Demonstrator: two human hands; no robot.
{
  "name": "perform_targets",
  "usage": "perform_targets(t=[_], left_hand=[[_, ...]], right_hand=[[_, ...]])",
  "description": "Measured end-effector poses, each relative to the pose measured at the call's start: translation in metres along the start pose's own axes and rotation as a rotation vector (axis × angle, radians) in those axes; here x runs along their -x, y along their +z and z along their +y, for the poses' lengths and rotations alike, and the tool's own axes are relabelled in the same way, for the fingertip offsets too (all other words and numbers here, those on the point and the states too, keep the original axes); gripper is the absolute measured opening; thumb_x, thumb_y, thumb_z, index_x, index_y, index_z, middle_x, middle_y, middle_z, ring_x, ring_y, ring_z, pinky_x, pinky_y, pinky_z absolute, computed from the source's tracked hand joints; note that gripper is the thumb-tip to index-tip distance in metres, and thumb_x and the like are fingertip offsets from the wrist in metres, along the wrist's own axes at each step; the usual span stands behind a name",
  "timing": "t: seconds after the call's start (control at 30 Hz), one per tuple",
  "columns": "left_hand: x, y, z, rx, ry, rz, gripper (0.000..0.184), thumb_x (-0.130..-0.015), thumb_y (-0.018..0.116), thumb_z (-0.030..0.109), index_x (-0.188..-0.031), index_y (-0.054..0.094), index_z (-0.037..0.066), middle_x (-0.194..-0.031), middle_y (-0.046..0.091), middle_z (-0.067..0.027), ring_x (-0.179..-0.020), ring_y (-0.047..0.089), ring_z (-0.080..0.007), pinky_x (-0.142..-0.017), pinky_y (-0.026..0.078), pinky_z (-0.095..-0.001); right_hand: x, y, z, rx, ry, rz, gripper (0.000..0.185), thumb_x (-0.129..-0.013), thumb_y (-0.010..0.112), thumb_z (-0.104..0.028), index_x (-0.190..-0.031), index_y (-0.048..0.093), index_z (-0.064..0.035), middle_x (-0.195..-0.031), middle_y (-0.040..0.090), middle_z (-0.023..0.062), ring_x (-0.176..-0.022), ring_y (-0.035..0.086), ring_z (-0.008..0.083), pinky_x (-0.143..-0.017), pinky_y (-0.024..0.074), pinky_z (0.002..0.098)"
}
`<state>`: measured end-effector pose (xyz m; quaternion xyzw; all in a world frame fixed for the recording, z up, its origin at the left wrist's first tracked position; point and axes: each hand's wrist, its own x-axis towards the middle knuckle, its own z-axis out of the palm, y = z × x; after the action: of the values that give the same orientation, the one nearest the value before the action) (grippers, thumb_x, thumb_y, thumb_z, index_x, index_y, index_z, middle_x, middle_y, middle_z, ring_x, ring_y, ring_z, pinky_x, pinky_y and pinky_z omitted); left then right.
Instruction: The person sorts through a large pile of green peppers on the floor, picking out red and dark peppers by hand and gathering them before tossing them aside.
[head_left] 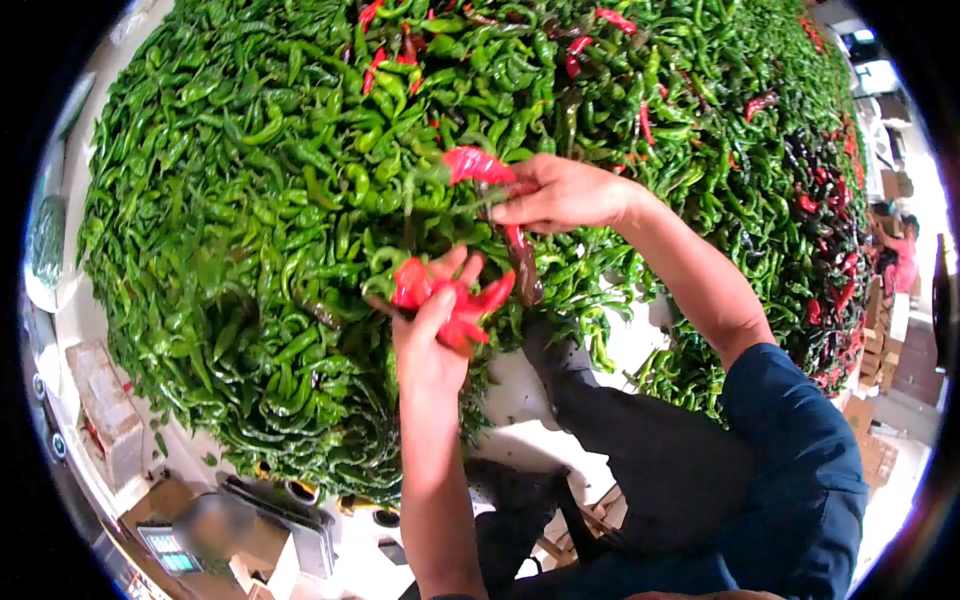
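Several red peppers are bunched in my left hand, its thumb pressed over them. Up and to the right of it, my right hand pinches a red pepper with a green stem end, and a dark red-brown pepper hangs just below the fingers. Both hands are over a large heap of green peppers. Red peppers lie scattered among the green ones near the top of the view.
Dark and red peppers cover the heap's right side. Another person in red is at the far right, near cardboard boxes. A white foam box is at left, a scale at lower left. My dark-trousered legs are below.
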<state>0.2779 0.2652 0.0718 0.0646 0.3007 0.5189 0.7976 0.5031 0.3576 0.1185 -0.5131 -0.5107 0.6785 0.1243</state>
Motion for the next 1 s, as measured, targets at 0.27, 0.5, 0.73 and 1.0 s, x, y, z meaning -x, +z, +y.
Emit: perform_targets(t=[0.27, 0.5, 0.73, 1.0], left_hand=[[-0.015, -0.01, -0.019, -0.032, 0.03, 0.04, 0.056, -0.08, 0.069, 0.005, -0.132, 0.049, 0.005, -0.123, 0.059, -0.008, -0.115, 0.057, -0.0251, -0.103, 0.044, -0.0424], [-0.013, -0.018, -0.031, -0.061, 0.139, 0.031, 0.063, -0.077, 0.067, -0.001, -0.136, 0.045, 0.006, -0.126, 0.057, -0.0091, -0.117, 0.056, -0.0257, -0.104, 0.044, -0.0417], [-0.013, -0.035, -0.032, 0.136, 0.107, 0.076, 0.067, -0.076, 0.065, -0.005, -0.138, 0.043, 0.008, -0.127, 0.057, -0.009, -0.114, 0.057, -0.0255, -0.101, 0.047, -0.0428], [-0.01, -0.046, -0.033, 0.157, 0.184, 0.0, 0.069, -0.083, 0.077, 0.031, -0.14, 0.042, 0.013, -0.129, 0.056, -0.0093, -0.115, 0.058, -0.0258, -0.098, 0.049, -0.0443]], right_hand=[[-0.017, 0.07, 0.004, 0.62, -0.182, 0.221, 0.041, -0.092, 0.06, -0.032, -0.109, 0.056, 0.0044, -0.084, 0.064, 0.0272, -0.08, 0.064, 0.0434, -0.07, 0.0499, 0.0463], [-0.007, 0.071, 0.009, 0.343, -0.242, 0.212, 0.039, -0.094, 0.062, -0.025, -0.119, 0.053, 0.0034, -0.094, 0.067, 0.0203, -0.086, 0.067, 0.0267, -0.076, 0.0518, 0.0378], [0.014, 0.078, 0.012, 0.178, -0.37, 0.381, 0.038, -0.091, 0.062, -0.014, -0.127, 0.055, -0.0037, -0.096, 0.068, 0.0195, -0.083, 0.069, 0.0331, -0.071, 0.0556, 0.0373], [0.018, 0.099, 0.029, 0.864, -0.549, 0.297, 0.064, -0.074, 0.065, -0.008, -0.136, 0.049, -0.0095, -0.084, 0.068, 0.0132, -0.066, 0.066, 0.0329, -0.056, 0.0543, 0.0427]])
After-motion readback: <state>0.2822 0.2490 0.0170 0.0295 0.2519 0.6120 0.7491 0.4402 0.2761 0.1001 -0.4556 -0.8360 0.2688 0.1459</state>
